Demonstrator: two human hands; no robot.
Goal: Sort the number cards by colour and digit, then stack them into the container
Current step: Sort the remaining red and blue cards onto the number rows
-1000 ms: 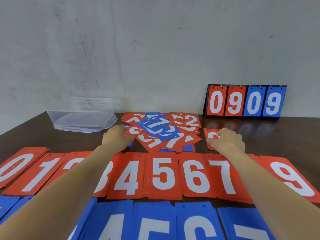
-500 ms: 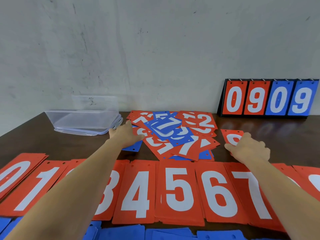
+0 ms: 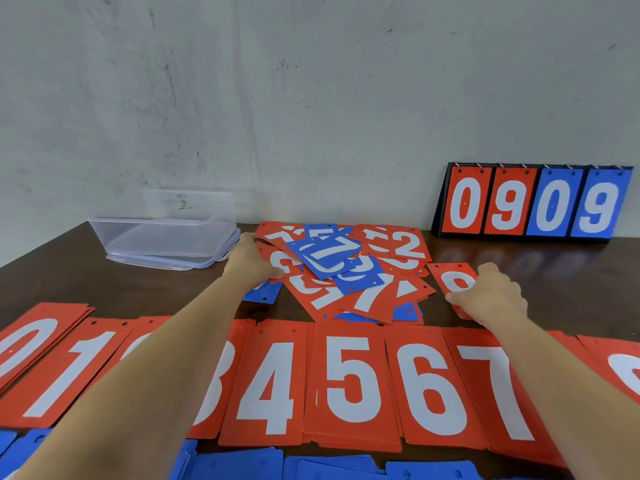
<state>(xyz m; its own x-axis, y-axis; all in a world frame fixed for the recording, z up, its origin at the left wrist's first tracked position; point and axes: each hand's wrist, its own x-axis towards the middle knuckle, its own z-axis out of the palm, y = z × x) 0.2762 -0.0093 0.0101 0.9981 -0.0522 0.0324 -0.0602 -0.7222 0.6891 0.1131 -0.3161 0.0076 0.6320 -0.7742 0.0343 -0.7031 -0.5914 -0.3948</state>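
The single red plastic number card (image 3: 453,277) lies flat on the dark brown wooden table (image 3: 104,289). Its long axis runs away from the person and its far end leans a little to the left. Its white digit reads upright to the viewer, but only a closed loop shows, so I cannot tell which digit it is.

The right hand (image 3: 491,297) covers the card's near right part, knuckles up. Its fingers curl over the right edge and the thumb presses on the face, so it grips the card.

Just left of that hand is the loose heap of red and blue number cards (image 3: 346,271), with cards pointing every way (a blue 7 sits on top, slanted). The left hand (image 3: 251,263) rests on the heap's left edge. Its arm reaches forward, its fingers are straight and pointing away, and its thumb is spread onto a red card.

Nearer than both hands, under the forearms, is the row of sorted red card stacks (image 3: 353,382). They lie side by side with their long axes pointing away. Nearer again is the row of blue card stacks (image 3: 329,467).

Beyond and left of the left hand sits the clear plastic container (image 3: 138,240), standing on its lid (image 3: 194,265). Far beyond the right hand, the black flip scoreboard (image 3: 533,202) stands upright against the grey wall (image 3: 311,98) and reads 0909.
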